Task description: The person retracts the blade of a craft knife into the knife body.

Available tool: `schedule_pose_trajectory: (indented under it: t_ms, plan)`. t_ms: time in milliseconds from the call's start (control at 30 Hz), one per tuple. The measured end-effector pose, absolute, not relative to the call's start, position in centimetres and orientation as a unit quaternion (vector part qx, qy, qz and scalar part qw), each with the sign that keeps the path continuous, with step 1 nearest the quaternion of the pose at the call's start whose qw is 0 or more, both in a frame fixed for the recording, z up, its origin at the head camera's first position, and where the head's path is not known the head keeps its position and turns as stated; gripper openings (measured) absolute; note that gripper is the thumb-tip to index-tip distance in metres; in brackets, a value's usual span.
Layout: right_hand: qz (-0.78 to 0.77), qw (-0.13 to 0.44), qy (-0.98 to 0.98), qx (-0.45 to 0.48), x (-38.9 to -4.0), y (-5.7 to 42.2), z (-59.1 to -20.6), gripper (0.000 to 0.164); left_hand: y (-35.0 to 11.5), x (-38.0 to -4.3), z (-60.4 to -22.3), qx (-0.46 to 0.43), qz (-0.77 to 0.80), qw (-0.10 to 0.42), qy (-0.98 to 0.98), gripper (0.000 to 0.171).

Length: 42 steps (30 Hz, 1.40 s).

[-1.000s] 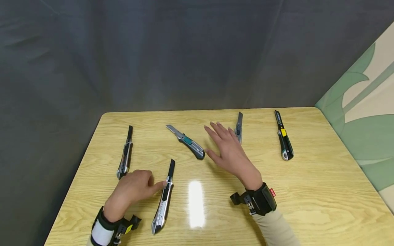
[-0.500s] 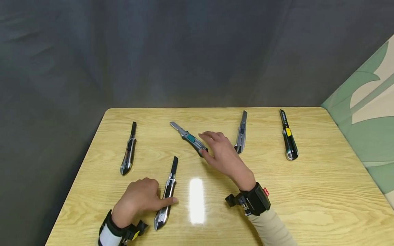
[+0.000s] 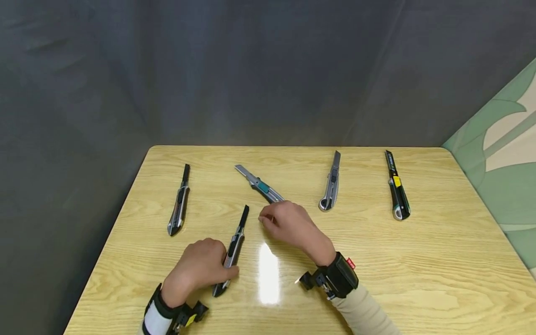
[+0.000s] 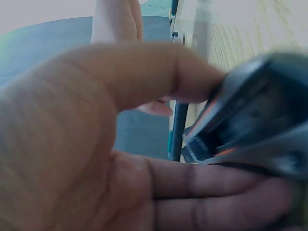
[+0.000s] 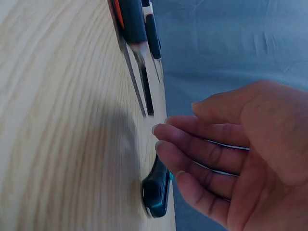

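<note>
My left hand grips a silver and black snap-off cutter by the handle, thumb on one side and fingers on the other. In the left wrist view this cutter fills the right side, blurred. My right hand has loosely curled fingers and holds nothing. It hovers just in front of a grey and teal snap-off cutter and covers its handle end in the head view. From the right wrist, the palm and fingers show bare beside the teal cutter's dark butt.
On the wooden table lie more cutters: a silver and black one at the left, a grey one at the back, and a black one with a yellow slider at the right. A dark curtain hangs behind.
My left hand has closed round the front cutter, which has shifted slightly away from me. My right hand has drawn back from the teal cutter toward me, its fingers curling in.
</note>
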State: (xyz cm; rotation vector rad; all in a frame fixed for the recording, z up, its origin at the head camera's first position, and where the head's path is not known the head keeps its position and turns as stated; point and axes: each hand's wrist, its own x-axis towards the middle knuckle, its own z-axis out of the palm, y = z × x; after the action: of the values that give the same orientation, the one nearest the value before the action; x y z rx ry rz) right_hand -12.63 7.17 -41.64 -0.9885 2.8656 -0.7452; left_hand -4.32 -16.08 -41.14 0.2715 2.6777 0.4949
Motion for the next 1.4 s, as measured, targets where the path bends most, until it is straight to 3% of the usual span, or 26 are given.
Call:
schedule_pose_trajectory:
  t_ms: [200,367,633,833,1067,1400]
  plan:
    - [-0.257,0.009,0.914,-0.313,-12.8,6.3,-41.9,0.012,-17.0,-5.4,-41.1,0.102,0.197,0.128,0.967,0.041]
    - [-0.301,0.019,0.909,-0.286,-13.1,5.9,-42.0,0.025,-16.8,-6.4,-40.6,0.102,0.214,0.077,0.968,0.038]
    - [-0.482,0.058,0.847,-0.218,-13.5,6.2,-40.9,0.039,-14.9,-8.0,-40.2,0.084,0.265,-0.035,0.96,0.033]
    - [-0.574,0.056,0.799,-0.169,-13.9,6.3,-39.9,0.036,-13.6,-8.9,-40.6,0.087,0.321,-0.107,0.937,0.026]
    - [-0.624,0.051,0.766,-0.146,-14.4,5.8,-39.9,0.033,-12.8,-9.1,-40.7,0.102,0.383,-0.127,0.909,0.021]
    - [-0.699,0.023,0.709,-0.096,-15.0,6.3,-39.0,0.035,-12.2,-9.0,-40.1,0.154,0.43,-0.085,0.886,0.026]
